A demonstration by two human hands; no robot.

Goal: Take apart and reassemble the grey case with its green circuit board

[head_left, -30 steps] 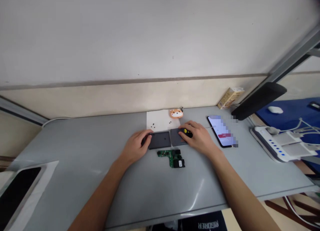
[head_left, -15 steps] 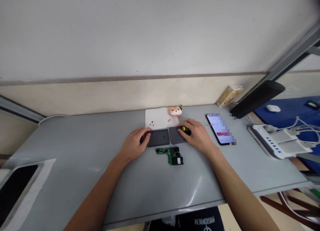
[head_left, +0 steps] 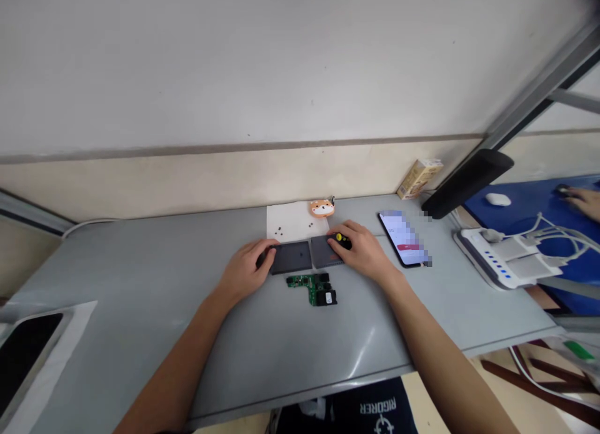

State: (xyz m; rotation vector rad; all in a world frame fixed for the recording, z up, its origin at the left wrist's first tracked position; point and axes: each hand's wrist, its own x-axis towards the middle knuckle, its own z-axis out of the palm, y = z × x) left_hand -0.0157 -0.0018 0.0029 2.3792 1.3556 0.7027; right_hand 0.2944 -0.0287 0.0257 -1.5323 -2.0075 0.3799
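Two dark grey plastic case halves lie side by side on the grey table. My left hand [head_left: 248, 266] is closed on the outer edge of the left case half [head_left: 291, 257], which shows its hollow inside. Under my right hand [head_left: 360, 249] is the right case half [head_left: 323, 251], its fingers resting on top. The same hand is wrapped round a screwdriver [head_left: 340, 237] with a black and yellow handle; a thin shaft runs out to the right. Just in front of the halves lies a green circuit board [head_left: 315, 287] with black parts, untouched.
Behind the halves, a white paper sheet [head_left: 288, 218] carries several tiny screws and an orange animal-faced pouch [head_left: 322, 208]. To the right are a lit phone [head_left: 404, 239], a carton [head_left: 419, 178], a black cylinder [head_left: 466, 182] and a power strip [head_left: 497, 265]. Another person's hand [head_left: 584, 201] is at far right.
The view has swung slightly right, so the table's things appear further left. Another person's hand has come into view at far right. Both my hands keep their places on the case halves.
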